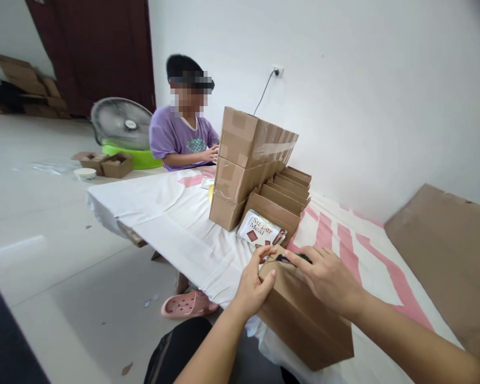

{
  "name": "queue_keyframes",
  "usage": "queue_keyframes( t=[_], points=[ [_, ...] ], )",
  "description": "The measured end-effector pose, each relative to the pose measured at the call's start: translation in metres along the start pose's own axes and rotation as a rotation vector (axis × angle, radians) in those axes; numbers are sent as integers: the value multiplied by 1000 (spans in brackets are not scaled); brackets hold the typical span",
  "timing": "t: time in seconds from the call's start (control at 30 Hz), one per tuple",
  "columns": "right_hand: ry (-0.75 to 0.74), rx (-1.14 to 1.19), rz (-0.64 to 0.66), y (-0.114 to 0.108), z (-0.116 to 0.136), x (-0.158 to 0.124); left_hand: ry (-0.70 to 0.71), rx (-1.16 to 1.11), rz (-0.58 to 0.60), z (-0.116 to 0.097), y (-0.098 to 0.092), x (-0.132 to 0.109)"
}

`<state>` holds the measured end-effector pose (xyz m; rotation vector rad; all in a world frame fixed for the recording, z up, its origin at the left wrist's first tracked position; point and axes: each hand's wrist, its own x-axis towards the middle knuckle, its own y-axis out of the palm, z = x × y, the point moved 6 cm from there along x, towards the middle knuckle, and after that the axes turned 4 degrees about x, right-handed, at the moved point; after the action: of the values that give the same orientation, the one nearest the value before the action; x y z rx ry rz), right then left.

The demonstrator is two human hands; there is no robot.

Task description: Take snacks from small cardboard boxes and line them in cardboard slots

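A long brown cardboard box (308, 314) lies at the table's near edge, tilted across the view. My left hand (256, 285) grips its far left corner, fingers curled over the top edge and thumb on the near face. Over the top of the same box, my right hand (324, 274) is closed around a small black and green tool (294, 259). Fingers cover most of that tool, so its exact kind cannot be made out. Just beyond my hands, a white "Super Meal" packet (260, 229) leans against a row of open cardboard boxes (280, 200).
Closed boxes (250, 154) are stacked three high behind the packet. Another person (184, 128) sits across the table. A white and pink cloth (160, 205) covers the tabletop. At right leans a large cardboard sheet (444, 256). A fan (122, 125) and a pink clog (188, 305) are on the floor.
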<state>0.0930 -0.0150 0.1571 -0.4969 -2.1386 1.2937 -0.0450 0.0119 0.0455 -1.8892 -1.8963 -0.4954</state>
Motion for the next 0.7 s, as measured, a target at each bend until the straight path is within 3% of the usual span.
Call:
queue_keyframes(
  t=[0.23, 0.7],
  points=[
    [-44, -143, 61, 4, 10, 17, 1, 14, 8, -3, -1, -1],
    [-119, -215, 12, -4, 19, 2, 19, -16, -3, -5, -1, 0]
  ],
)
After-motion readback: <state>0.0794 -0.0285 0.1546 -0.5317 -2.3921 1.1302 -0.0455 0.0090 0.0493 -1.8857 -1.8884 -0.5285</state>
